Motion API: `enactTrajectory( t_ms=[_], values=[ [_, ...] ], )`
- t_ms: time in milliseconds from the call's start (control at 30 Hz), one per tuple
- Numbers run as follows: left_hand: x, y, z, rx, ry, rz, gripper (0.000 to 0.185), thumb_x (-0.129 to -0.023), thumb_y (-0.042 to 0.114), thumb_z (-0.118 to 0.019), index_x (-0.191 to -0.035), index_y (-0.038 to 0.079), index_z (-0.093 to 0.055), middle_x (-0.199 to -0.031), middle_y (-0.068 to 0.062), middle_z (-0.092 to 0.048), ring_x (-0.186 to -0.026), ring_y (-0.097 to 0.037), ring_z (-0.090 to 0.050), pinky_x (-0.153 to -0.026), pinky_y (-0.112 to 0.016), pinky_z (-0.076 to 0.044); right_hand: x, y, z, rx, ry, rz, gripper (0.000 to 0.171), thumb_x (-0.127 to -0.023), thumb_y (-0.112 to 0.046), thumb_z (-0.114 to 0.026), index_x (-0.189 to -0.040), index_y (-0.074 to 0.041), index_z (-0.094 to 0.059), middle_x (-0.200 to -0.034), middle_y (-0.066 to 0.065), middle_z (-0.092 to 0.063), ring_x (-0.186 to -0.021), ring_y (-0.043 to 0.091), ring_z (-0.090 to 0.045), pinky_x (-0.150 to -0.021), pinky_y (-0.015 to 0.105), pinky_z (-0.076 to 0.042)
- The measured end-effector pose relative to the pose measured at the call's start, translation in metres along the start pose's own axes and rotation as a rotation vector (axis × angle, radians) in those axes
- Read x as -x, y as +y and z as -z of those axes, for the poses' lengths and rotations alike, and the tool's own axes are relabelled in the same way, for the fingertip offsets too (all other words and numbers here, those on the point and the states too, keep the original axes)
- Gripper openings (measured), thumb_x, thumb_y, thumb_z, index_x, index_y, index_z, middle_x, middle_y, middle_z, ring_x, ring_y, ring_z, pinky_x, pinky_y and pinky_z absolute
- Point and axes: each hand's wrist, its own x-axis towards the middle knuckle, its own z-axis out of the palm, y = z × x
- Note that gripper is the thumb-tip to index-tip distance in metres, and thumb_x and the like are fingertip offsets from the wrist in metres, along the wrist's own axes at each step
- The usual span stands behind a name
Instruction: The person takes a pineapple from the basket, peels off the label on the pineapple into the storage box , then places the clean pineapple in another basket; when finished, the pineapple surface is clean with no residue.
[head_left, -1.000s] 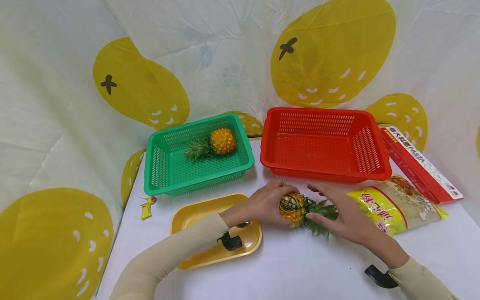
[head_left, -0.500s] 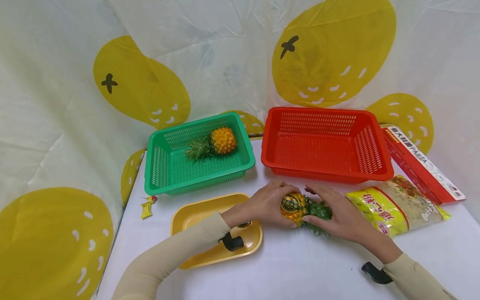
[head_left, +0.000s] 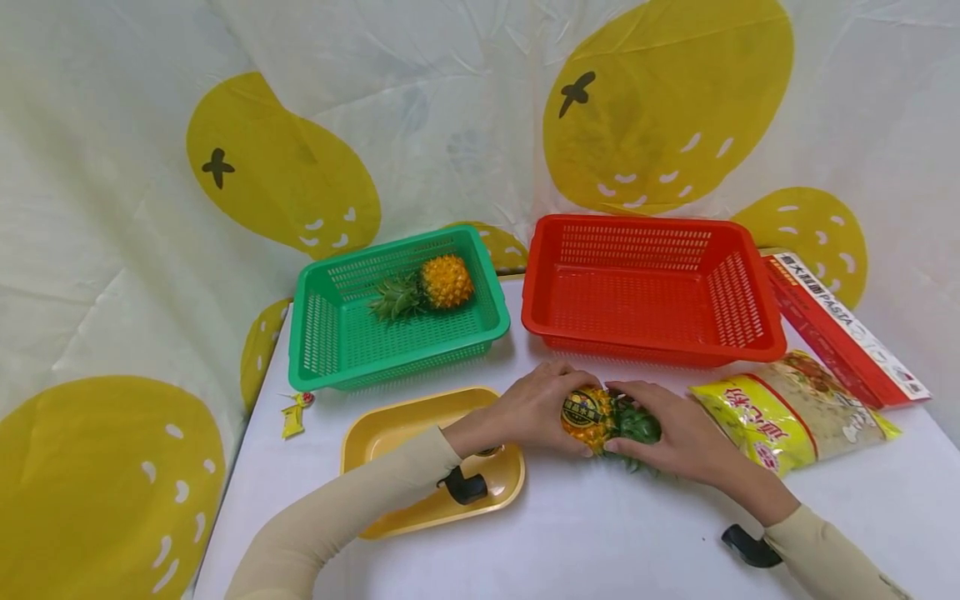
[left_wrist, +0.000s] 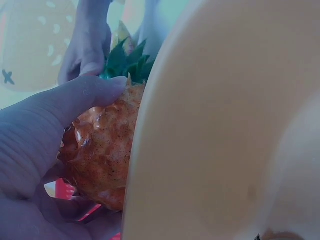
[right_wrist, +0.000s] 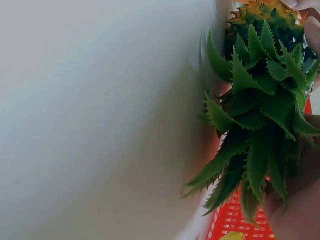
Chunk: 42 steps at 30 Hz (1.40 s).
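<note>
A small orange pineapple (head_left: pixel 588 421) lies on its side on the white table, its green leaf crown (head_left: pixel 637 427) pointing right. My left hand (head_left: pixel 538 414) grips the fruit's body from the left, leaving a round dark label in sight. From the right, my right hand (head_left: pixel 684 432) curves round the crown, thumb on the near side and fingers on the far side, close to where leaves meet fruit. The left wrist view shows my left thumb (left_wrist: pixel 95 92) across the bumpy skin. Spiky leaves (right_wrist: pixel 265 110) fill much of the right wrist view, the right hand behind them.
A green basket (head_left: pixel 397 360) holding another pineapple (head_left: pixel 446 282) stands back left. Beside it is a red basket (head_left: pixel 652 333). A yellow tray (head_left: pixel 420 518) sits under the left forearm. To the right lie a yellow noodle bag (head_left: pixel 795 412) and a red pasta box (head_left: pixel 843 333).
My right hand has moved left along the leaves, towards the fruit, and its thumb and fingers have closed in on the crown. The left hand and the pineapple stay almost still.
</note>
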Motion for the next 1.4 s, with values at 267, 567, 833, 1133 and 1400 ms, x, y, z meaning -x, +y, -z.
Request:
enactTrajectory(
  t_ms=[267, 567, 833, 1133, 1400],
  values=[
    [0.000, -0.001, -0.001, 0.011, 0.026, -0.017, 0.080, -0.075, 0.050, -0.095, -0.142, 0.022, -0.061, -0.131, 0.002, -0.058, -0.120, -0.012, -0.049, -0.100, -0.022, -0.042, 0.003, 0.002, -0.002, -0.005, -0.045, -0.055, 0.080, -0.083, -0.059, -0.086, -0.144, -0.011, -0.062, -0.132, 0.006, -0.068, -0.111, 0.023, -0.063, -0.092, 0.055, -0.054],
    [0.005, -0.002, 0.004, 0.029, -0.033, -0.028, 0.088, -0.075, 0.053, -0.094, -0.147, 0.022, -0.056, -0.134, 0.002, -0.055, -0.121, -0.014, -0.048, -0.097, -0.023, -0.043, 0.004, 0.005, -0.007, -0.039, -0.038, -0.036, 0.077, -0.082, -0.056, -0.088, -0.141, -0.012, -0.066, -0.127, 0.002, -0.070, -0.105, 0.017, -0.064, -0.086, 0.047, -0.056],
    [0.012, 0.001, 0.026, 0.139, 0.032, -0.004, 0.081, -0.080, 0.056, -0.090, -0.146, 0.019, -0.059, -0.140, -0.004, -0.053, -0.127, -0.017, -0.049, -0.101, -0.029, -0.044, 0.003, 0.006, -0.008, -0.045, -0.029, -0.034, 0.076, -0.082, -0.054, -0.090, -0.141, -0.011, -0.066, -0.128, 0.006, -0.070, -0.108, 0.023, -0.066, -0.087, 0.053, -0.057],
    [0.011, 0.006, 0.035, 0.235, 0.088, -0.023, 0.035, -0.098, 0.031, -0.078, -0.125, 0.010, -0.069, -0.114, 0.000, -0.063, -0.101, -0.015, -0.059, -0.081, -0.019, -0.048, 0.004, 0.005, -0.008, -0.048, -0.032, -0.036, 0.075, -0.083, -0.053, -0.089, -0.141, -0.011, -0.065, -0.130, 0.007, -0.070, -0.111, 0.026, -0.067, -0.089, 0.057, -0.056],
    [0.014, 0.009, 0.030, 0.216, 0.103, -0.017, 0.027, -0.096, 0.020, -0.081, -0.117, 0.009, -0.069, -0.100, 0.003, -0.062, -0.088, -0.019, -0.060, -0.073, -0.018, -0.046, 0.004, 0.005, -0.008, -0.034, -0.025, -0.034, 0.075, -0.082, -0.052, -0.090, -0.140, -0.011, -0.066, -0.129, 0.007, -0.071, -0.110, 0.025, -0.067, -0.089, 0.056, -0.057]
  ],
)
